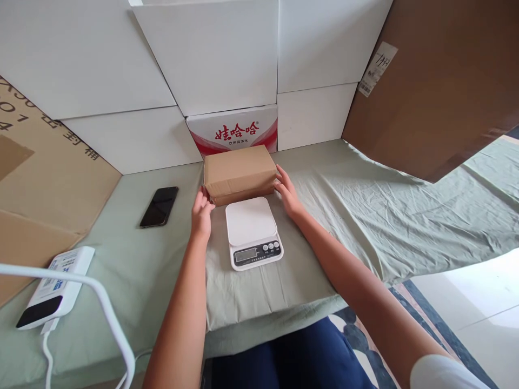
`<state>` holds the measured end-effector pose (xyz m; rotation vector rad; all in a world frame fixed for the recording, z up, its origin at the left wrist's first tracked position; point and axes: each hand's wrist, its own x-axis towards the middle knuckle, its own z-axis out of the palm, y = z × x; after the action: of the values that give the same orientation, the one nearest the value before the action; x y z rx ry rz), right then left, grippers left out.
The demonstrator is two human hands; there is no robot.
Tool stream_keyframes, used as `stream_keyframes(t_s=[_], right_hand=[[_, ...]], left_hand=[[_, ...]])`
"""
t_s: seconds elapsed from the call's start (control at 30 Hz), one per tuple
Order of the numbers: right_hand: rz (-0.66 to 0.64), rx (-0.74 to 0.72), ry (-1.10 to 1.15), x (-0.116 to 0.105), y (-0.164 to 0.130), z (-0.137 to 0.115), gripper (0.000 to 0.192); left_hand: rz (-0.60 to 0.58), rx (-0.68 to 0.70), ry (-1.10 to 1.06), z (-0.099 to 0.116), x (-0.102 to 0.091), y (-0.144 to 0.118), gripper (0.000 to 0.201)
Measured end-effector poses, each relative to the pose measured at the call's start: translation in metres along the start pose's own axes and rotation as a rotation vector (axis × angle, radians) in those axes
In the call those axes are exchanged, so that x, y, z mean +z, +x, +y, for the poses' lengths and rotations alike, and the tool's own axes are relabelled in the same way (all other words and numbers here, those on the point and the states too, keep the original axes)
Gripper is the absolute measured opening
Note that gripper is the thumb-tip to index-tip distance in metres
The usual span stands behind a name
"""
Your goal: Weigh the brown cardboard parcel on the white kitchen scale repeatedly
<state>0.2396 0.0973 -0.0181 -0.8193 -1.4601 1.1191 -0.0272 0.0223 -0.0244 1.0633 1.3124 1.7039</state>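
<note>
Where hands (201, 214) (288, 195) grip: box (239, 170) lengthwise left-right.

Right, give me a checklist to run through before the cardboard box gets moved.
1. Left hand touches the box's left end: ok.
2. Right hand touches the right end of the cardboard box: ok.
3. White platform of the kitchen scale carries nothing: ok.
4. Scale display shows a reading: cannot tell, too small.
5. Black phone lies apart from box and scale: ok.
6. Green cloth lies flat under the scale: ok, though wrinkled further right.
</note>
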Motion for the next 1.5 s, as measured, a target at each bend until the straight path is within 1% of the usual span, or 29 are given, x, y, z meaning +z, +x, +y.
stream_keyframes(t_s=[0.07,0.1,0.23,0.3,0.37,0.43,0.53,0.63,0.7,0.77,0.83,0.9,1.0,1.17,1.37,1.5], right_hand=[[-0.022,-0.020,0.011,0.005,-0.004,-0.004,0.068],[-0.025,-0.022,0.017,0.007,-0.005,-0.006,0.067],[-0.016,0.004,0.039,0.015,-0.012,-0.012,0.071],[-0.047,-0.002,0.051,0.018,-0.014,-0.013,0.073],[-0.092,-0.031,0.063,0.019,-0.016,-0.016,0.075],[-0.108,-0.097,0.060,0.020,-0.018,-0.020,0.076],[-0.077,-0.229,0.008,0.018,-0.031,-0.029,0.076],[-0.062,-0.308,-0.084,0.012,-0.058,-0.038,0.078],[-0.074,-0.329,-0.150,0.006,-0.081,-0.040,0.080],[-0.081,-0.333,-0.195,0.000,-0.101,-0.041,0.081],[-0.076,-0.329,-0.204,-0.005,-0.114,-0.042,0.078],[-0.061,-0.321,-0.191,-0.008,-0.120,-0.042,0.075],[-0.047,-0.301,-0.177,-0.010,-0.122,-0.044,0.072],[-0.051,-0.262,-0.180,-0.009,-0.121,-0.045,0.070],[-0.022,-0.242,-0.230,-0.009,-0.121,-0.043,0.073],[-0.014,-0.245,-0.213,-0.009,-0.121,-0.043,0.072]], left_hand=[[-0.023,-0.006,0.001,0.000,0.000,0.001,0.088],[-0.030,-0.009,0.003,0.000,-0.001,0.001,0.085],[-0.081,-0.003,0.049,0.000,-0.001,0.002,0.060],[-0.076,0.013,0.063,0.002,-0.001,0.003,0.049],[-0.047,0.048,0.050,0.007,0.000,0.001,0.045],[-0.035,0.104,0.028,0.018,0.001,-0.005,0.047],[-0.057,0.207,0.001,0.036,0.002,-0.029,0.055],[-0.022,0.253,-0.007,0.047,-0.001,-0.070,0.066],[0.034,0.239,0.012,0.047,-0.005,-0.099,0.072],[0.060,0.231,0.017,0.043,-0.008,-0.125,0.076],[0.059,0.211,0.010,0.038,-0.009,-0.143,0.076],[0.048,0.175,0.004,0.035,-0.008,-0.154,0.075],[0.038,0.129,0.002,0.033,-0.007,-0.159,0.076],[0.036,0.074,0.023,0.033,-0.007,-0.157,0.079],[0.021,0.075,-0.001,0.034,-0.006,-0.153,0.078],[0.020,0.075,0.004,0.034,-0.006,-0.153,0.081]])
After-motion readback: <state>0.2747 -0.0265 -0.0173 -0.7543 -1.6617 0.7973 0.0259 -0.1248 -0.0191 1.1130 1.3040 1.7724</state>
